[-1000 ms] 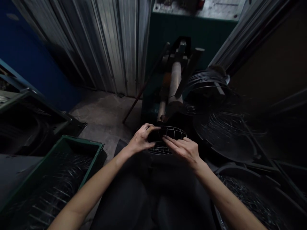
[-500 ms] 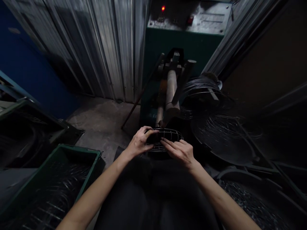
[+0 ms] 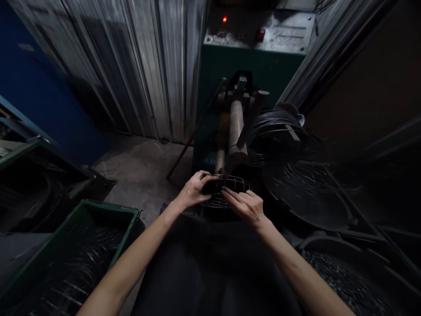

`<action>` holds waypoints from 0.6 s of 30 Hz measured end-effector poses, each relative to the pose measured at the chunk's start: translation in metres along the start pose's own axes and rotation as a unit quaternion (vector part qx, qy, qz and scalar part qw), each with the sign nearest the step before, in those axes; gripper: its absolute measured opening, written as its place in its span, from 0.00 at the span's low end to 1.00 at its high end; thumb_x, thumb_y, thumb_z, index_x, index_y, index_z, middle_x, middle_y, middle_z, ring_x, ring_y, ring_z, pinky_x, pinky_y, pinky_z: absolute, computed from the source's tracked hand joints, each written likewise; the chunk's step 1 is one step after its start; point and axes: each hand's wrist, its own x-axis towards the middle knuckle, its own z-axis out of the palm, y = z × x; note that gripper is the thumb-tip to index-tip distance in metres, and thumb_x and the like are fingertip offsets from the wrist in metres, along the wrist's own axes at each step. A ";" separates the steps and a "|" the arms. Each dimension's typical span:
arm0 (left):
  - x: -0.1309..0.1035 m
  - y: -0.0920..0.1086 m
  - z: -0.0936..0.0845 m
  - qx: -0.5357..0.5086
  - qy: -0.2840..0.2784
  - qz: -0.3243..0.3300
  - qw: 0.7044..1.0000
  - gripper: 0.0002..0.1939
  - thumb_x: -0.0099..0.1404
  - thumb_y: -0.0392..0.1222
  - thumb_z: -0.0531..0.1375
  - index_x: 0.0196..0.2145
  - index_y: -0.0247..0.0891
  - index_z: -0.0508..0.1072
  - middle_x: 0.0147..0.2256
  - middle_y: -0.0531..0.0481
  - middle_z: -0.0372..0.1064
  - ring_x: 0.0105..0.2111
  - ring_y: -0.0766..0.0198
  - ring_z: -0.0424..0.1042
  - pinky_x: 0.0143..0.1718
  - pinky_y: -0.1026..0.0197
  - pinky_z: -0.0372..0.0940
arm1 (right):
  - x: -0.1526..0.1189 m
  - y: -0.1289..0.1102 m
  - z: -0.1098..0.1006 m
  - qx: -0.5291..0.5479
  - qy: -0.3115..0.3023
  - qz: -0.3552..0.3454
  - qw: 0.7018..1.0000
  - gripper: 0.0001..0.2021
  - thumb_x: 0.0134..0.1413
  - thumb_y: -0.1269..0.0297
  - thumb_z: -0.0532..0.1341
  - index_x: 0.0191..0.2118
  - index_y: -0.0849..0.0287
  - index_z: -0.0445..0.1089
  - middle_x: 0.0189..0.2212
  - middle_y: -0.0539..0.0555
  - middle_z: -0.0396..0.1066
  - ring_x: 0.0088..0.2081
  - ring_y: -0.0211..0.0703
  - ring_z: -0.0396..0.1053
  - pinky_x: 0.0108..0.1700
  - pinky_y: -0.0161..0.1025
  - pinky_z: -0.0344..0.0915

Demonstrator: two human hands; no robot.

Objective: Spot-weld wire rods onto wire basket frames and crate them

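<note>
Between my two hands is a round wire frame, like a shallow basket or fan guard, with thin metal rings and cross wires. My left hand grips its left side, thumb and fingers closed on the rim. On the right side, my right hand holds the frame, its index finger reaching toward the middle. The frame's far edge is right at the lower tip of the machine's arm; whether they touch I cannot tell. Above that stands the thick upper cylinder of the green machine.
A green crate with wire pieces stands at left, below another dark crate. At right are a wire coil, a round tray of loose wire rings and a tub of small metal pieces. A rod leans beside the machine.
The view has tilted up slightly, so the machine sits lower in the picture. Both hands still hold the wire frame, its far edge now closer to the machine's lower tip.
</note>
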 end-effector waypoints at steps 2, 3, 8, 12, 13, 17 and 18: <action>0.000 -0.001 0.001 0.000 -0.001 -0.004 1.000 0.32 0.52 0.31 0.64 0.54 0.44 0.64 0.48 0.46 0.60 0.49 0.57 0.66 0.51 0.54 0.67 | 0.000 0.000 0.001 -0.004 0.005 -0.002 1.000 0.15 0.59 0.75 0.58 0.46 0.52 0.74 0.47 0.48 0.74 0.24 0.29 0.65 0.29 0.36 0.57; 0.000 -0.002 0.001 -0.001 -0.001 -0.006 1.000 0.32 0.52 0.31 0.64 0.54 0.44 0.64 0.48 0.46 0.61 0.49 0.57 0.66 0.51 0.54 0.67 | 0.001 0.000 0.000 -0.007 0.010 -0.003 1.000 0.14 0.58 0.76 0.59 0.45 0.53 0.74 0.46 0.48 0.74 0.24 0.29 0.64 0.29 0.36 0.56; 0.005 -0.004 0.001 -0.002 0.009 -0.006 1.000 0.31 0.53 0.31 0.64 0.54 0.44 0.65 0.47 0.47 0.61 0.48 0.58 0.66 0.49 0.55 0.67 | 0.003 0.001 0.000 -0.017 0.024 -0.003 1.000 0.12 0.58 0.77 0.59 0.43 0.55 0.75 0.46 0.49 0.74 0.23 0.30 0.64 0.29 0.36 0.55; 0.004 -0.004 0.001 -0.004 0.008 0.013 1.000 0.29 0.55 0.32 0.63 0.54 0.43 0.64 0.48 0.45 0.62 0.50 0.57 0.66 0.52 0.54 0.66 | 0.006 -0.001 0.005 -0.016 0.021 0.004 1.000 0.13 0.58 0.77 0.58 0.43 0.55 0.75 0.45 0.49 0.74 0.23 0.30 0.63 0.29 0.36 0.55; 0.002 -0.005 0.001 -0.009 0.007 0.017 1.000 0.29 0.56 0.34 0.63 0.55 0.43 0.63 0.49 0.45 0.62 0.51 0.57 0.65 0.54 0.53 0.64 | 0.008 -0.003 0.005 -0.015 0.016 0.011 1.000 0.12 0.59 0.75 0.58 0.42 0.54 0.75 0.45 0.49 0.75 0.22 0.30 0.63 0.29 0.36 0.55; -0.018 -0.017 0.004 -0.045 0.022 -0.035 0.998 0.41 0.57 0.41 0.64 0.63 0.46 0.49 0.56 0.42 0.58 0.57 0.54 0.60 0.60 0.48 0.57 | 0.005 -0.009 -0.013 0.009 -0.016 0.074 0.997 0.13 0.60 0.73 0.58 0.46 0.51 0.74 0.44 0.47 0.75 0.23 0.29 0.66 0.29 0.34 0.56; -0.024 -0.022 0.005 -0.054 0.025 -0.057 0.997 0.44 0.56 0.42 0.65 0.64 0.45 0.46 0.57 0.41 0.57 0.58 0.53 0.60 0.60 0.47 0.57 | -0.004 -0.009 -0.024 0.021 -0.022 0.105 0.994 0.14 0.60 0.72 0.58 0.48 0.50 0.73 0.44 0.47 0.75 0.24 0.29 0.67 0.29 0.33 0.57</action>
